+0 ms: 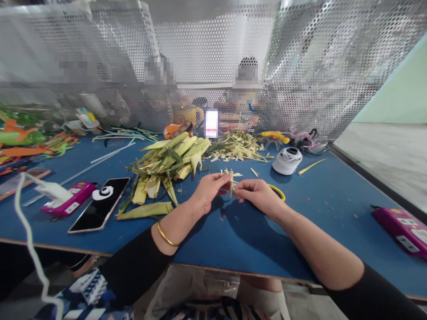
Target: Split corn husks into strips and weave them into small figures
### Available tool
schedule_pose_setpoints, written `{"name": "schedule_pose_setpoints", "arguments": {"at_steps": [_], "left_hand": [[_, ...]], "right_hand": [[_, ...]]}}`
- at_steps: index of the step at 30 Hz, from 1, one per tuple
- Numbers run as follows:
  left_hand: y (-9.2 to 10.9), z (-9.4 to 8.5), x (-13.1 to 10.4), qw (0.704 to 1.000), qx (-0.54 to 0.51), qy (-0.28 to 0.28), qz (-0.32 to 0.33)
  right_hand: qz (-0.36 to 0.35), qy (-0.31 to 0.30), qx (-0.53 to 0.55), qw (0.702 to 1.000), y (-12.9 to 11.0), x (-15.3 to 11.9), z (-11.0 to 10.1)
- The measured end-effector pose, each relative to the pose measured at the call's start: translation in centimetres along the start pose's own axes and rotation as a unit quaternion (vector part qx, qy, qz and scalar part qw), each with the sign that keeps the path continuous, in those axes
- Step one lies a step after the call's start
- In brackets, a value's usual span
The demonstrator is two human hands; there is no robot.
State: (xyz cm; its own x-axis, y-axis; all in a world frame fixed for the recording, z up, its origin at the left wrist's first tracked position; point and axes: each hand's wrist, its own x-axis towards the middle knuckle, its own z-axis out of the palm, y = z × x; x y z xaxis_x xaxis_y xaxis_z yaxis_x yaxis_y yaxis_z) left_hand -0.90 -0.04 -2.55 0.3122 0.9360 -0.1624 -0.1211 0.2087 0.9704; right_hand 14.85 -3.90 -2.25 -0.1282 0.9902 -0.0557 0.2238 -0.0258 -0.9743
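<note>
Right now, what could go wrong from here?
The thin husk piece pinched in the left hand could tear or slip, with the right hand working right against it.

The white cord drops over the table's near edge; a snag might drag the purple power strip.

The small white round item sits loose-looking on the phone; a bump could slide it off.

A dark-screened phone (91,216) lies just beside a magenta power strip (82,192)
</note>
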Motion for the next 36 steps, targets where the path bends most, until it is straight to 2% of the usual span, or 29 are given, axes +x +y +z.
{"name": "schedule_pose_setpoints", "arguments": {"at_steps": [7, 14, 24, 30, 36], "left_hand": [[-0.01, 0.17, 0.00, 1.000, 0.004, -0.005, -0.002], [0.08, 0.00, -0.10, 0.999, -0.009, -0.040, -0.036], [0.02, 0.21, -0.06, 1.000, 0.007, -0.008, -0.022], [0.11, 0.20, -0.06, 0.999, 0.011, -0.024, -0.035], [0.44, -0.04, -0.17, 0.997, -0.021, -0.052, -0.049]], "right_hand": [[-0.035, 0.016, -0.080, 0.996, 0.55, 0.25, -0.31], [-0.064, 0.061, -0.147, 0.985, 0.43, 0.04, -0.49], [-0.007, 0.048, -0.066, 0.997, 0.27, 0.02, -0.21], [-0.009, 0.034, -0.029, 0.999, 0.38, 0.00, -0.29], [-0.024, 0.057, -0.047, 0.997, 0.29, 0.18, -0.40]]}}
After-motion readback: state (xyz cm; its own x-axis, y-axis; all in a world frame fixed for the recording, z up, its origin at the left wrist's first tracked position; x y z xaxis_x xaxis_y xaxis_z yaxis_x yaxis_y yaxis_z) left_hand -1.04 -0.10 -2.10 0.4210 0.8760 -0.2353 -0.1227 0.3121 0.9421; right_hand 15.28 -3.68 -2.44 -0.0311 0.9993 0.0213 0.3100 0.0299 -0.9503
